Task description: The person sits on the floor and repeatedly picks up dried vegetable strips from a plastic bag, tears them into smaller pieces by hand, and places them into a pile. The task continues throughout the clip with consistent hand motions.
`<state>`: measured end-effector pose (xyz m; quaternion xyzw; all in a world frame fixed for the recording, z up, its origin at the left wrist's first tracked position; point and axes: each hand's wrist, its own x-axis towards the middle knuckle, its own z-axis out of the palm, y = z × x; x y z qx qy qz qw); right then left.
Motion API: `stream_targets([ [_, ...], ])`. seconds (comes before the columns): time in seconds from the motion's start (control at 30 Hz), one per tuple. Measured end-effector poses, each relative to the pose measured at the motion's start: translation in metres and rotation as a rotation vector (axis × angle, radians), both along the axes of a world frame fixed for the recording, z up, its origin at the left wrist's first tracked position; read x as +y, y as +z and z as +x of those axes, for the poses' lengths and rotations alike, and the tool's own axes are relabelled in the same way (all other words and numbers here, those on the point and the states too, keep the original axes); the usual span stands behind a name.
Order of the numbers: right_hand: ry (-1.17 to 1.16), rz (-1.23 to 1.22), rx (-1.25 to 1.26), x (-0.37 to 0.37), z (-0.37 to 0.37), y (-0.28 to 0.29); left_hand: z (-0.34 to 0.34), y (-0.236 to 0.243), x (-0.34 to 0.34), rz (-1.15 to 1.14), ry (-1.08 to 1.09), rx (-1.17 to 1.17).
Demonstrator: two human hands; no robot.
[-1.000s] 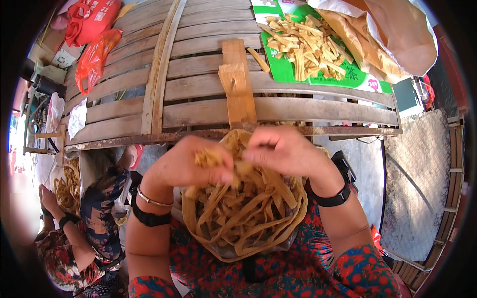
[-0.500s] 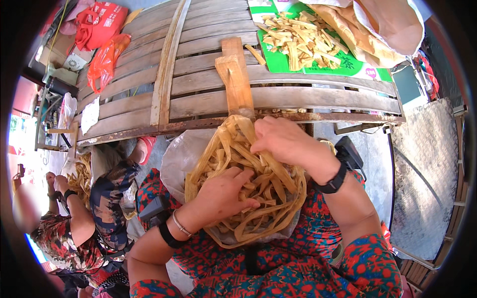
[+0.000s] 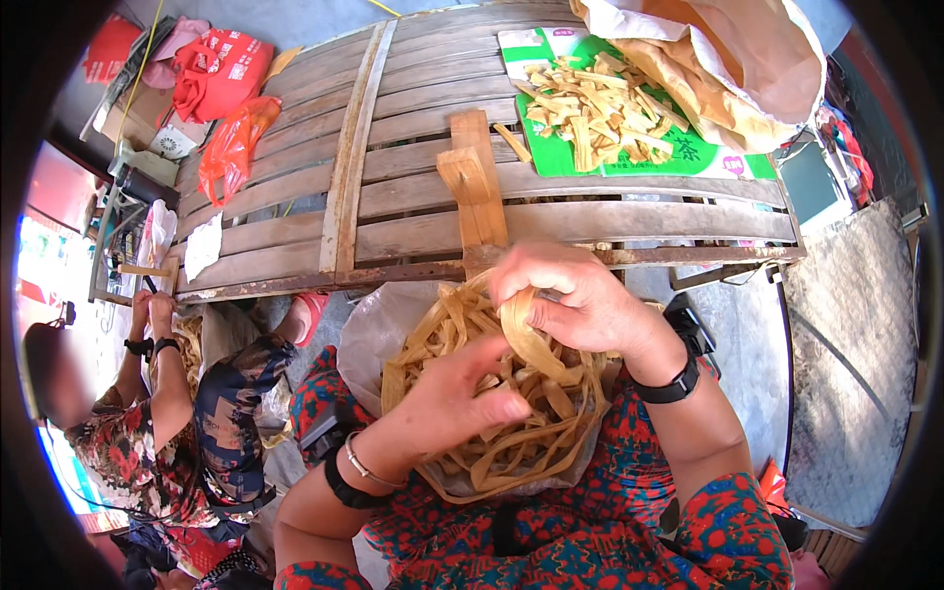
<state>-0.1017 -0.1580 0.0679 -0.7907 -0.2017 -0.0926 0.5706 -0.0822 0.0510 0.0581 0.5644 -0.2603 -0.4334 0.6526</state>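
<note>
In my lap sits a clear plastic bag (image 3: 362, 339) filled with long, flat, yellowish-brown dried strips (image 3: 536, 452). My right hand (image 3: 580, 295), above the far side of the pile, pinches one broad strip (image 3: 531, 339) between thumb and fingers; the strip curves down toward the others. My left hand (image 3: 442, 398) hovers over the left of the pile, thumb and fingers apart, slightly blurred, with nothing visible in it. Just beyond my right hand, a wooden piece with a raised block (image 3: 470, 182) stands at the slatted table's near edge.
Short cut pieces (image 3: 600, 113) lie on a green sheet (image 3: 551, 157) on the slatted table (image 3: 285, 231), beside a large open paper sack (image 3: 728, 69). Red bags (image 3: 224, 74) rest at the far left. Another person (image 3: 147, 442) sits at my left, hands raised over similar strips.
My right hand has lifted a broad strip out of the pile. My left hand has come up off the strips, its fingers apart. The view has shifted slightly, so the table sits lower.
</note>
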Motion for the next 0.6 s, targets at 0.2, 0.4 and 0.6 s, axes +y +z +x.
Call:
stream_targets([
  [0.2, 0.108, 0.766, 0.191, 0.004, -0.007, -0.004, -0.019, 0.013, -0.005, -0.114, -0.201, -0.196],
  [0.4, 0.072, 0.768, -0.05, 0.03, -0.052, 0.028, -0.024, 0.037, 0.001, -0.204, 0.841, -1.119],
  [0.6, 0.474, 1.092, 0.084, 0.027, -0.091, 0.074, -0.067, 0.044, 0.017, -0.324, -0.052, -0.433],
])
